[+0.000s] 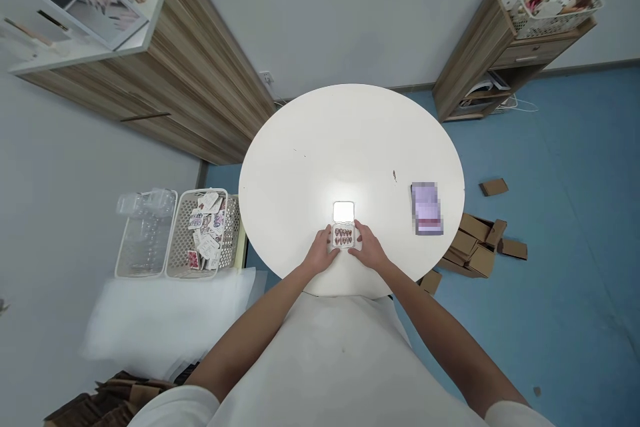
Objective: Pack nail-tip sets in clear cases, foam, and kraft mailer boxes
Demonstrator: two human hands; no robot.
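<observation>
A small clear box of press-on nails (343, 236) lies on the white table near its front edge. Its lid stands open toward the far side, with a bright white inner face. Two rows of brownish-pink, shiny nails show inside. My left hand (319, 255) grips the box's left side, fingers along the edge and thumb at the near corner. On the right side, my right hand (371, 250) holds it in the same way, thumb near the front corner.
The round white table (350, 127) carries a blurred purple item (427, 209) at right. White baskets (227, 227) with cards and clear packaging stand at left. Cardboard boxes (470, 247) lie on the blue floor at right. Wooden cabinets (200, 80) stand behind.
</observation>
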